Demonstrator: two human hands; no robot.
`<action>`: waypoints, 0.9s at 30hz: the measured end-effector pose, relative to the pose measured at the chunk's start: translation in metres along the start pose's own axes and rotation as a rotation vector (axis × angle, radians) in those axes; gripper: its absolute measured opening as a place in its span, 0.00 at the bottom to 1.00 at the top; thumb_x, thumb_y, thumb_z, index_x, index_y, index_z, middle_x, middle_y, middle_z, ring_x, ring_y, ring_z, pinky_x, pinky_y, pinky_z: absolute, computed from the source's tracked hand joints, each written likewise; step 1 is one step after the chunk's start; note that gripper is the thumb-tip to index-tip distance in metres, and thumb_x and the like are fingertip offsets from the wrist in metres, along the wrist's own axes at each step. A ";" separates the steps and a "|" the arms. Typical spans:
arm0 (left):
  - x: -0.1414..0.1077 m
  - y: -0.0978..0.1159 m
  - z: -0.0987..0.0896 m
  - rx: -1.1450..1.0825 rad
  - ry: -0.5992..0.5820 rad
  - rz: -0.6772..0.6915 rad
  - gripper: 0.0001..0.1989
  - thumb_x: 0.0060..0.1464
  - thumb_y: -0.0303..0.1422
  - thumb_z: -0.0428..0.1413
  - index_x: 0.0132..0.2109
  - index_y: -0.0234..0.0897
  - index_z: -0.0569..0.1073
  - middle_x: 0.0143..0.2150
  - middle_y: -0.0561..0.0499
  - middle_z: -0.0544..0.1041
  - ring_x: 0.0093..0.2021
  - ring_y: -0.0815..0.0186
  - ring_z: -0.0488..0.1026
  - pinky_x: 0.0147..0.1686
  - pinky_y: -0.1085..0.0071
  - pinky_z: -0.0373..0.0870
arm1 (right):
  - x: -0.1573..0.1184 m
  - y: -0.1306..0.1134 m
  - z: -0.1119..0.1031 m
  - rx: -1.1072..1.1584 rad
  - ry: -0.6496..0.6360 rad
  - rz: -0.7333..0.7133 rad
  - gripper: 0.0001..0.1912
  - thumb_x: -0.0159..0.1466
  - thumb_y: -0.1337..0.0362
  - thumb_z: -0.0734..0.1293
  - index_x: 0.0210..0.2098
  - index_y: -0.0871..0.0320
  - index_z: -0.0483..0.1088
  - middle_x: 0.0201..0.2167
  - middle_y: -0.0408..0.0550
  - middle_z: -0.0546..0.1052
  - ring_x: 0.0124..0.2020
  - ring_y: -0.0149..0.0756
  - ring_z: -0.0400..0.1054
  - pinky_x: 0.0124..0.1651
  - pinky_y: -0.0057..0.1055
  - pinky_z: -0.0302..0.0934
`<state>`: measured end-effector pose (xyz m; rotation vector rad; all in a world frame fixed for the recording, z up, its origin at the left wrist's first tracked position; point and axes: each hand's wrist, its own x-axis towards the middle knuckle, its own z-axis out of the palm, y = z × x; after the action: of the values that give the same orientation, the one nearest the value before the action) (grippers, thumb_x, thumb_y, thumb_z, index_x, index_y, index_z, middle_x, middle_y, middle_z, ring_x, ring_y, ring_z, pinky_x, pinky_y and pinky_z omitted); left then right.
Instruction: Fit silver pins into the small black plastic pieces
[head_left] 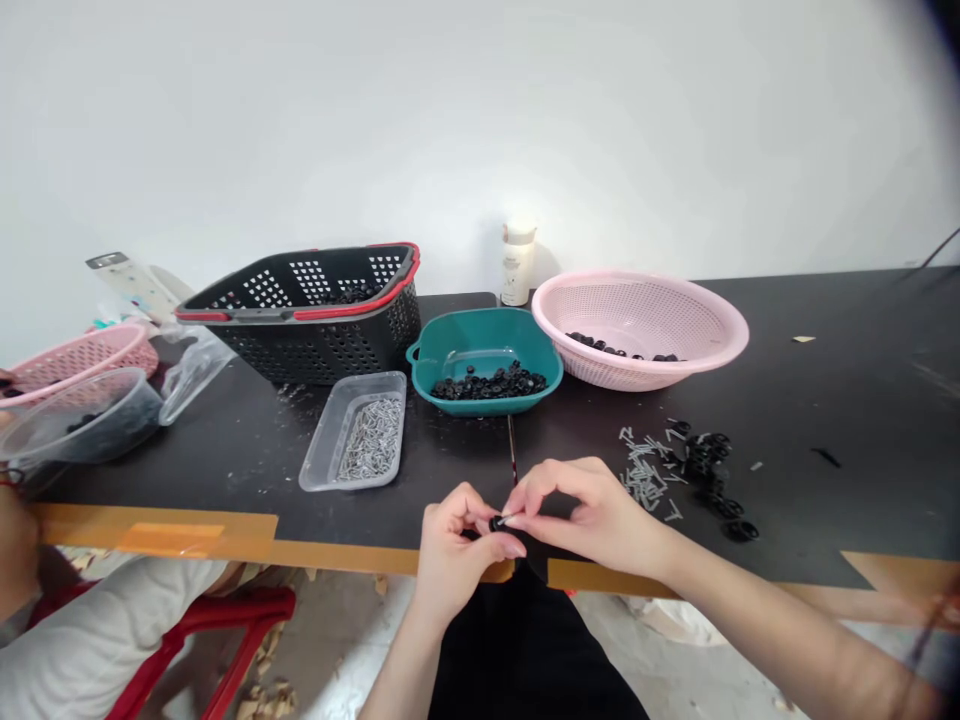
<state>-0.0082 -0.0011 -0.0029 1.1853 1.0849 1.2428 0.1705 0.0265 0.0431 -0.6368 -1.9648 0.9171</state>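
Head view: teal bowl, black rings

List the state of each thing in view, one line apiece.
Left hand: pinching a black ring.
Right hand: fingers pinching the same ring.
Teal tray: holding loose black rings.
Pink colander: a few rings inside.
Clear tray: holding metal pins.
Table pins: scattered beside loose rings.

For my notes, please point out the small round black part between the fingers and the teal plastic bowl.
Small round black part [496, 523]: head view, on its visible end.
Teal plastic bowl [484, 340]: head view, on its inner wall.
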 end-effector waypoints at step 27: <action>0.010 0.005 0.001 -0.079 -0.006 -0.079 0.16 0.49 0.42 0.63 0.37 0.33 0.78 0.31 0.46 0.82 0.27 0.66 0.77 0.31 0.72 0.77 | 0.002 0.014 -0.006 -0.450 -0.048 -0.199 0.09 0.69 0.66 0.62 0.35 0.56 0.72 0.32 0.48 0.80 0.32 0.35 0.74 0.35 0.28 0.66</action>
<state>-0.0073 0.0084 0.0020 1.0757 1.0583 1.2091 0.1755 0.0382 0.0350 -0.6551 -2.2515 0.3713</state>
